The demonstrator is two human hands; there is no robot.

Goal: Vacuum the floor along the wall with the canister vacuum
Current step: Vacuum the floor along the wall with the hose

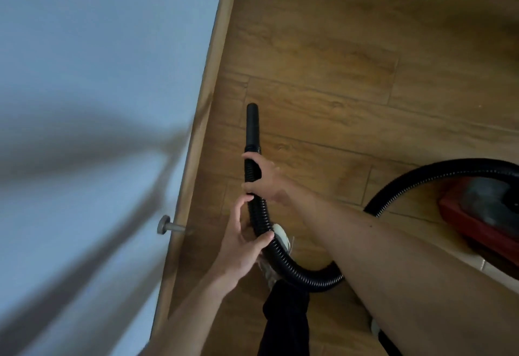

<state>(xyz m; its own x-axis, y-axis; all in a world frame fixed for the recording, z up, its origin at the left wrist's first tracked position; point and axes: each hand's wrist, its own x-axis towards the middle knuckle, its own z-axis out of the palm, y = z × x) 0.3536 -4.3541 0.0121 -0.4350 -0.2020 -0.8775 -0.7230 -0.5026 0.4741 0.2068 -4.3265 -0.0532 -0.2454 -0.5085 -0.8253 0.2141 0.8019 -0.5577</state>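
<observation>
A black ribbed vacuum hose (286,266) curves from the red canister vacuum (483,215) at the right edge, under my right arm and up to a smooth black nozzle tube (252,125). The nozzle's tip points away from me, a short way right of the wooden baseboard (207,103). My right hand (264,179) grips the hose just below the nozzle collar. My left hand (241,240) holds the hose lower down, fingers curled round it.
A pale blue wall (98,75) fills the left side, with shadows across it. A grey door stopper (168,225) sticks out of the baseboard near my left hand. Wood-plank floor (365,61) stretches ahead. My shoe (282,239) and dark trouser leg are below the hose.
</observation>
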